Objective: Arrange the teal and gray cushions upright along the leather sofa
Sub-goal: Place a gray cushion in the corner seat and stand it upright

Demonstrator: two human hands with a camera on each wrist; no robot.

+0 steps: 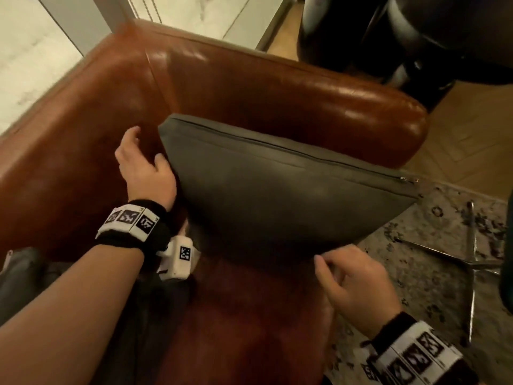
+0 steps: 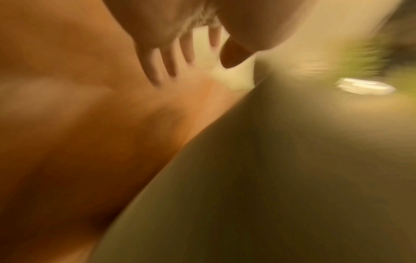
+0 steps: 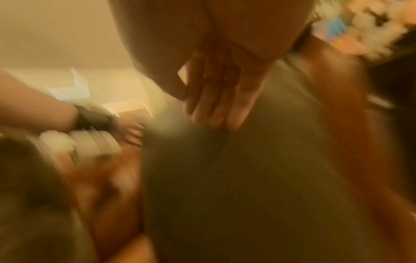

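Note:
A gray cushion (image 1: pixel 277 195) with a zip along its top edge stands tilted in the corner of the brown leather sofa (image 1: pixel 249 87), leaning toward the armrest. My left hand (image 1: pixel 144 154) is at the cushion's left edge, fingers spread and relaxed, thumb against the fabric. My right hand (image 1: pixel 333 259) touches the cushion's lower right corner. The blurred left wrist view shows straight fingers (image 2: pixel 171 58) over leather, beside the cushion (image 2: pixel 270 178). In the right wrist view, straight fingers (image 3: pixel 216 106) lie on the cushion (image 3: pixel 247 178). No teal cushion can be made out.
Gray fabric (image 1: pixel 25 276) lies on the seat at lower left. Right of the sofa lie a patterned rug (image 1: pixel 416 245), a metal chair base (image 1: pixel 469 262) and wood floor (image 1: pixel 466 129). A dark bulky object (image 1: pixel 388 37) stands behind the armrest.

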